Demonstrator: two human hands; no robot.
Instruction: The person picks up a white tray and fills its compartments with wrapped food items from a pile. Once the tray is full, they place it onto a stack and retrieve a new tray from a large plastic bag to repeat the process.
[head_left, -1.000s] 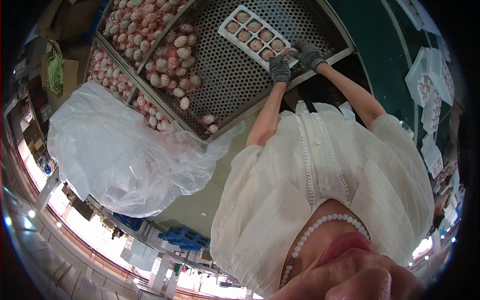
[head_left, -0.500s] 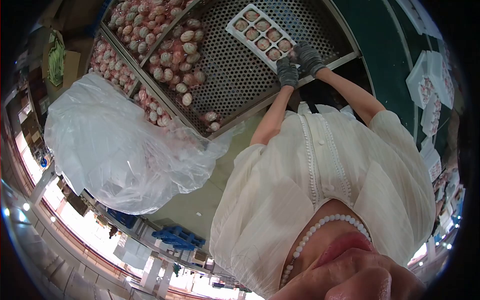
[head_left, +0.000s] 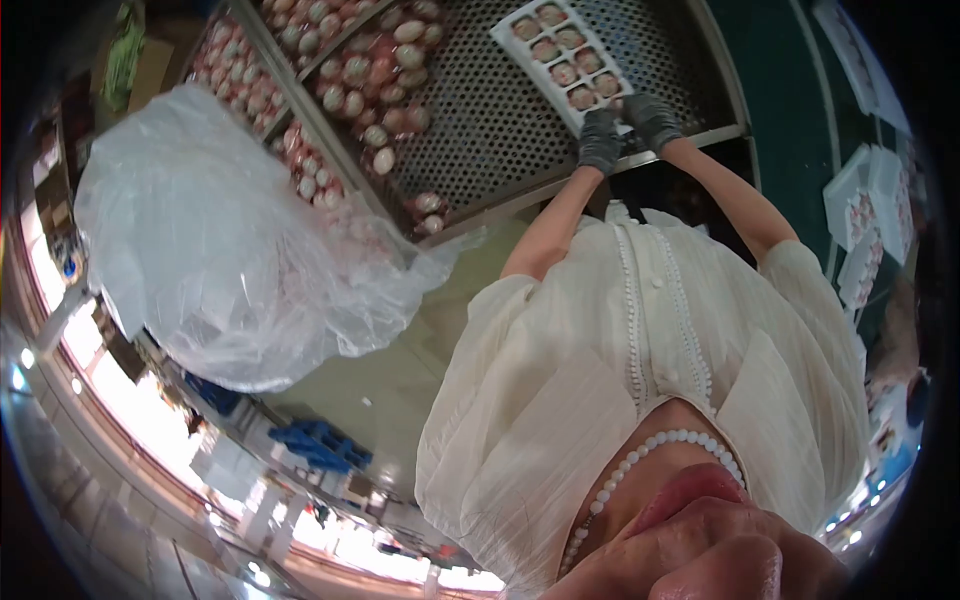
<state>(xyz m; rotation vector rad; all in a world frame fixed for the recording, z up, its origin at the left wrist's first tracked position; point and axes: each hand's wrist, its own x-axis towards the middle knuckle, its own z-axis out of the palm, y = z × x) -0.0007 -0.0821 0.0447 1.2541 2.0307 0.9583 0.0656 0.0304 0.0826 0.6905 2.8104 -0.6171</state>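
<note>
A white tray (head_left: 509, 39) with two rows of cells lies on a perforated metal surface (head_left: 470, 125). Egg-shaped pieces (head_left: 563, 74) in clear wrap with reddish markings fill the visible cells. At the tray's near end, my left hand (head_left: 600, 142), in a grey glove, has its fingers curled against the edge. Beside it, my right hand (head_left: 652, 121), also gloved, bends over the near right corner. Its fingertips are close together near one wrapped piece, and whatever they hold is partly hidden.
More wrapped egg-shaped pieces (head_left: 375, 85) lie loose left of the tray, between metal dividers. A large clear plastic bag (head_left: 210, 240) bulges at the left. To the right runs a green surface (head_left: 780, 120), with white trays (head_left: 850, 195) beyond. A blue pallet (head_left: 318, 444) rests on the floor.
The whole view has shifted and turned slightly, so the tray and hands appear farther right. Both hands stay at the tray's near end; the fingers have moved only slightly.
</note>
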